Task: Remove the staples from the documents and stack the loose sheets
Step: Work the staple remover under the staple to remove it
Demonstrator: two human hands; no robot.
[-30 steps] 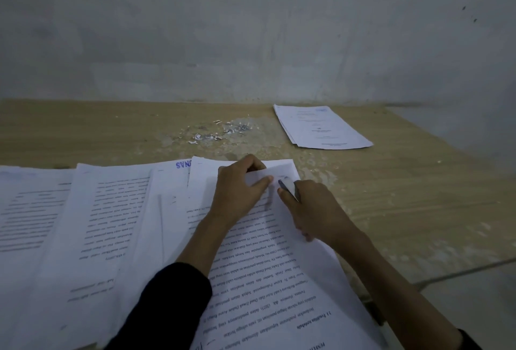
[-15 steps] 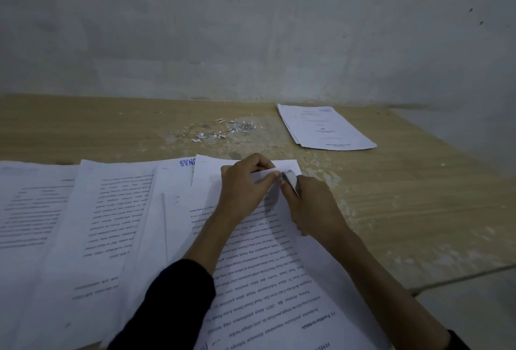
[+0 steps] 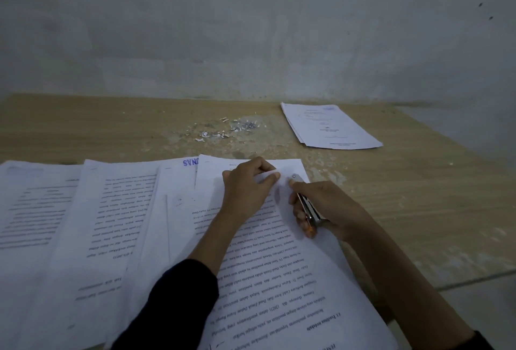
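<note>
Moved: right hand (image 3: 329,207) has rolled outward since 0.5 s ago, baring the length of the metal tool (image 3: 307,206), which was mostly hidden beneath it. Unmoved: left hand (image 3: 247,189), at the same corner.

1. Left hand: thumb and fingers (image 3: 261,167) pinch the lifted far corner of the document (image 3: 279,280). Dark sleeve (image 3: 173,307) on the forearm.
2. Right hand: fingers curled round the metal tool, tip pointing to 11 o'clock, just beside the left thumb at the pinched corner.
3. Document: printed sheets, flat on the tabletop (image 3: 418,196) at 6 o'clock, under both hands. Staple too small to tell.
4. Stack of sheets (image 3: 332,126): 1 o'clock, well apart from the document.
5. Staples and paper scraps (image 3: 220,132): loose heap, 12 o'clock.
6. Other papers (image 3: 111,224): overlapping spread, 9 o'clock, running up against the document.
7. Wall (image 3: 251,28): grey, behind the tabletop.
</note>
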